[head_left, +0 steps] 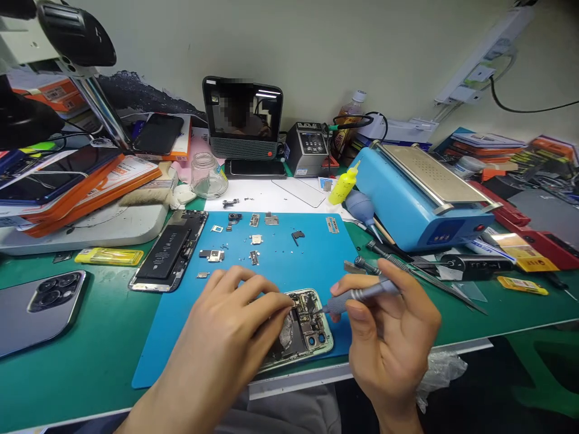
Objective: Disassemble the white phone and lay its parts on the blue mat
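An opened phone [304, 340] with a pale green frame lies tilted at the front of the blue mat [181, 337], its board and camera openings bare. My left hand [235, 322] arches over its left part; thumb and fingertips come together at the board's edge, and whatever they pinch is hidden. In my right hand [393, 337] is a grey screwdriver [362, 293], held slanted with its tip down at the board. Small metal shields [217, 256], a camera module [234, 216], a black bracket [297, 236] and tiny screws lie farther up the mat.
A detached screen assembly [169, 250] and another phone [45, 307] lie left. Tweezers [446, 289], a blower bulb [360, 208] and a blue heating plate machine [407, 205] stand right. Behind are a glass jar [208, 178], smart display [244, 147] and soldering station [307, 150].
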A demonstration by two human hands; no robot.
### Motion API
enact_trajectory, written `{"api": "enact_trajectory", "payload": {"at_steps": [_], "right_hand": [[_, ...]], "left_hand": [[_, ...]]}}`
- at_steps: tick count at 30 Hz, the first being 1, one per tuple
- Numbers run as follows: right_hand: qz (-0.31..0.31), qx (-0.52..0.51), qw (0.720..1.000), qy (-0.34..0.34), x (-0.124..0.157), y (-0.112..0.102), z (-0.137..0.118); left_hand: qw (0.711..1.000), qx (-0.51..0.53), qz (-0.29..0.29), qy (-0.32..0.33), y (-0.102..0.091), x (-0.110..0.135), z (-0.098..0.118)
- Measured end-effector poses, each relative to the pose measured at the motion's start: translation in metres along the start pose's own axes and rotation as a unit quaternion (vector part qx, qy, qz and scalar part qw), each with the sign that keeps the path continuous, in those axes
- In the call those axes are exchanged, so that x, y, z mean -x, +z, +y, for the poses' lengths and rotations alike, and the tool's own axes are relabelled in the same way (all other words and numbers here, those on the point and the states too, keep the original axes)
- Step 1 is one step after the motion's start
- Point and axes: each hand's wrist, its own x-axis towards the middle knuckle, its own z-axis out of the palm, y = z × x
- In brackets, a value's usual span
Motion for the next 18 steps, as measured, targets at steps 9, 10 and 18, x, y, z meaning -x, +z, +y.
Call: {"api": "enact_trajectory", "payload": {"at_steps": [9,10,18], "right_hand": [[-0.082,0.079,0.993,-0.023,0.009,-0.003,0.006],[-0.086,0.082,0.993,-0.027,0.008,-0.004,0.006],[-0.123,0.129,0.975,-0.135,-0.007,-0.004,0.002]], "left_hand": [[0.999,0.016,0.014,-0.028,-0.002,0.006,-0.003],[0.999,0.018,0.014,-0.029,-0.002,0.006,-0.003],[0.998,0.027,0.036,-0.042,-0.001,0.006,-0.001]]}}
